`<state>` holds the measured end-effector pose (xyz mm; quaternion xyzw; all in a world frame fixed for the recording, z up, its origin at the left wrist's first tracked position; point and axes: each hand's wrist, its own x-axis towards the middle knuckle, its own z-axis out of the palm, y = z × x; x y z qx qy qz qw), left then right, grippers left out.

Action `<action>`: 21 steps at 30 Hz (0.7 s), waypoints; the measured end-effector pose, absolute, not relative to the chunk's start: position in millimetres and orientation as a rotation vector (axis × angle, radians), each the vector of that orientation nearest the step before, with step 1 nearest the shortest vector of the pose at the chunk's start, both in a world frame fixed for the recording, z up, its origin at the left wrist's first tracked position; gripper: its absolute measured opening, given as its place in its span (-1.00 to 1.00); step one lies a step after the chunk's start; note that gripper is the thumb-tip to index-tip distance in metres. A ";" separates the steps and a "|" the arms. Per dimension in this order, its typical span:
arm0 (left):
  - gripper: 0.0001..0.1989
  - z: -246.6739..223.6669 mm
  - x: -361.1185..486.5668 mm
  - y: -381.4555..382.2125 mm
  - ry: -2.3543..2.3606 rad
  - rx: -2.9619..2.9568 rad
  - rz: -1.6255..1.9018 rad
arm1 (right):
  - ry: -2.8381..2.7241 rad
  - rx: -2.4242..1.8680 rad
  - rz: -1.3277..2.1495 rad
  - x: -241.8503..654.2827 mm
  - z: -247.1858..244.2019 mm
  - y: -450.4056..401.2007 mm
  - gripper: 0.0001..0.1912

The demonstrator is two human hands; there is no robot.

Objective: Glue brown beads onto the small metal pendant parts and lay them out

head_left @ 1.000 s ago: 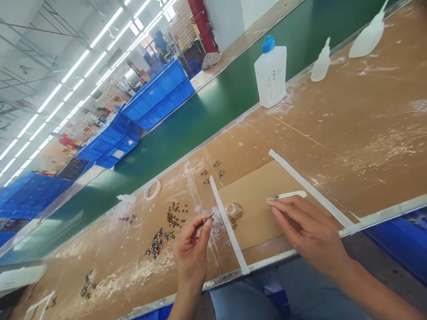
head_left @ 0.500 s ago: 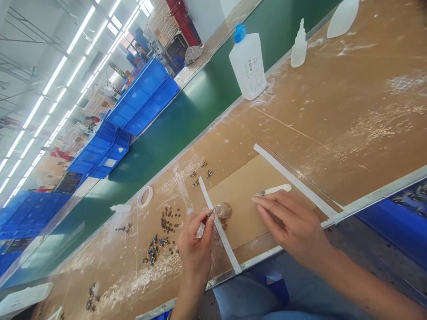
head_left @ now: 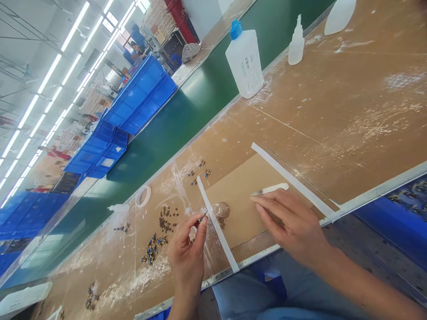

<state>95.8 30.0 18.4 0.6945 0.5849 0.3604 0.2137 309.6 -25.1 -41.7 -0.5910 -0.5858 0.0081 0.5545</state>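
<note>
The left hand (head_left: pixel 187 255) is pinching a tiny brass-and-blue part (head_left: pixel 201 218) between thumb and forefinger, just left of the white plastic strip (head_left: pixel 216 226), while the right hand (head_left: pixel 293 229) — fingers loosely spread (gripping nothing) — is resting near the white-handled tweezers (head_left: pixel 271 190).

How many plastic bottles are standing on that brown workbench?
3. A big white bottle with a blue cap stands by the green belt, a small nozzle bottle is just right of it, and a third bottle is cut off at the top edge. More may lie outside the view.
</note>
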 end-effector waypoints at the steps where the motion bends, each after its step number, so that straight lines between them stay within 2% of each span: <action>1: -0.83 19.4 90.2 25.6 1.656 1.839 1.058 | -1.383 -1.393 0.021 309.9 -42.1 -25.6 -0.73; 8: -0.71 10.5 23.6 -18.0 2.040 1.371 1.294 | -1.419 -1.407 0.003 309.4 -42.3 -30.6 -0.65; 14: -0.65 -13.9 -8.1 -40.6 2.185 1.197 1.273 | -1.452 -1.494 -0.041 306.4 -40.0 -34.1 -0.71; 18: -0.62 -20.8 -10.0 -41.1 2.217 1.190 1.238 | -1.441 -1.538 0.018 307.5 -45.3 -34.6 -0.82; 21: -0.62 -23.5 -11.0 -40.8 2.201 1.176 1.229 | -1.436 -1.567 0.071 309.1 -49.0 -34.5 -0.82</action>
